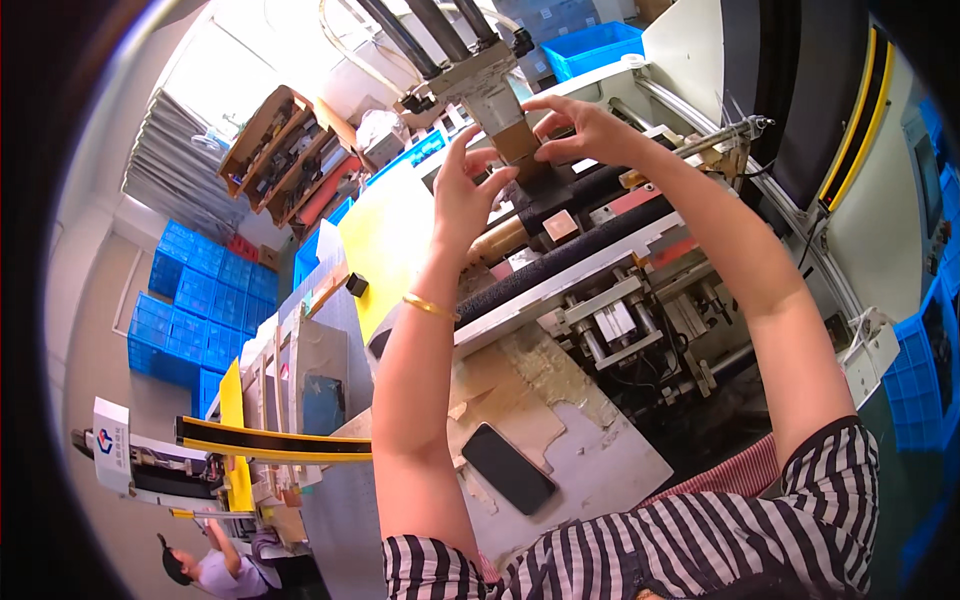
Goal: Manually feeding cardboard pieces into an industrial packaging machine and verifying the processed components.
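Note:
Both my hands are raised at a machine's press head [497, 100], on either side of a small brown block or box [517, 143] at its lower end. My left hand [462, 195] is at the left, with fingers curved and apart and the thumb tip close to the brown piece's lower corner. From the right comes my right hand [590, 135], its fingers spread and its thumb at the piece's edge. Whether the fingertips touch it I cannot tell. Beneath lies a dark platform [540, 195], with a small pale pink square block [560, 226] nearer me.
Black rollers [570, 250] and a metal frame cross below my hands. A phone [508, 468] lies on the worn board [610, 465] near me. At left are a yellow sheet [385, 250], stacked blue crates [205, 290] and a yellow-black rail [280, 442]. Another person [220, 565] works at lower left.

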Motion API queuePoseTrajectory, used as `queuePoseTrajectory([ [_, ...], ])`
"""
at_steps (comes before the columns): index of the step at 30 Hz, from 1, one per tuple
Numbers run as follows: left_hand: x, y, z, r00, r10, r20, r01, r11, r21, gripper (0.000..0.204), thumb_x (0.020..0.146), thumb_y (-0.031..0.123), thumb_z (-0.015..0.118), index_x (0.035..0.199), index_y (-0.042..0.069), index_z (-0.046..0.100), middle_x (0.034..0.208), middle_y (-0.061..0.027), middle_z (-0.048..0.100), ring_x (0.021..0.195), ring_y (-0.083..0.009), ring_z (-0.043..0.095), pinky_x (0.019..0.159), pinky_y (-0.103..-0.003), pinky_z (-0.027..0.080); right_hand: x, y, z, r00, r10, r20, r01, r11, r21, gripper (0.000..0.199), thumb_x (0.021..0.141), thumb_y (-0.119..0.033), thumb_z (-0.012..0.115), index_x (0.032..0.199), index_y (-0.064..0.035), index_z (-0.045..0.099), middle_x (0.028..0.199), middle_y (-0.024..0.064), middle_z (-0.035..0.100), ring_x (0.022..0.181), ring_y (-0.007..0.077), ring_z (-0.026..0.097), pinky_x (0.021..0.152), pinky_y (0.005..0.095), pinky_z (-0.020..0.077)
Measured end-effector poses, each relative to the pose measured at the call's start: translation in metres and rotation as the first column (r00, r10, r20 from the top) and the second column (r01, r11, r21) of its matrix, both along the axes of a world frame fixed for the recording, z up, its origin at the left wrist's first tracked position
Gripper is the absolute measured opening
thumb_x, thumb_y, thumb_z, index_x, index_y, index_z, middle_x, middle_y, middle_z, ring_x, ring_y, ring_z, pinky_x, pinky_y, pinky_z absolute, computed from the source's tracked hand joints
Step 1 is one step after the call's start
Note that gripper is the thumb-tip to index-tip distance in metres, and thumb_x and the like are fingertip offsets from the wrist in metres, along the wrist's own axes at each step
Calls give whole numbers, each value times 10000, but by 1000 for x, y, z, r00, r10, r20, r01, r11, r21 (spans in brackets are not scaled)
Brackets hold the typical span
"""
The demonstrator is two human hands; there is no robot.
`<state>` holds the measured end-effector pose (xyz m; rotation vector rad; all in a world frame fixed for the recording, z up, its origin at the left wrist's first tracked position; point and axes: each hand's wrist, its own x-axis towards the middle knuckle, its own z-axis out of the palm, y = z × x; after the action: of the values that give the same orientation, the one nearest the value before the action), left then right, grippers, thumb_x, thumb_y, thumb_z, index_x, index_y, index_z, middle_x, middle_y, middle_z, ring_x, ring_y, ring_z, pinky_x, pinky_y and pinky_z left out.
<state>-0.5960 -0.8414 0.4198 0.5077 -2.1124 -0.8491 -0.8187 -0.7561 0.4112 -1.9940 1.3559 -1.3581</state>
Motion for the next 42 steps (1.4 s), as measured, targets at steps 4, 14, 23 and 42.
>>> queuePoseTrajectory([
  [4,-3,19,1,998,66,-12,-66,997,-34,879,738,219,852,1456,83,363,1154,-141,666,1098,-232,617,1005,-396,459,-3,4,2,990,20,139,4,985,-171,531,922,-254,666,1383,-60,485,1107,82,692,1065,186,623,993,330,459],
  [14,310,184,-107,945,327,-9,-325,943,77,188,861,111,719,1031,32,706,995,-59,720,919,-158,643,806,-294,509,270,242,-98,839,538,82,-538,797,274,161,884,-93,666,1034,-47,701,923,82,725,862,237,680,784,336,520],
  [23,796,516,-353,-450,860,241,-787,-510,348,221,855,234,689,822,15,694,724,-105,693,674,-184,653,645,-343,508,503,301,-112,520,846,118,-738,374,562,236,889,-114,614,1094,-19,684,946,83,734,862,213,676,808,324,505],
  [42,928,970,-382,-595,-287,751,-55,-917,-394,375,874,132,610,1245,186,606,1275,-145,583,1167,-329,572,952,-434,503,830,329,-161,-117,992,41,-562,-101,821,329,836,-80,688,1157,-15,654,995,106,717,966,257,658,879,356,507],
])
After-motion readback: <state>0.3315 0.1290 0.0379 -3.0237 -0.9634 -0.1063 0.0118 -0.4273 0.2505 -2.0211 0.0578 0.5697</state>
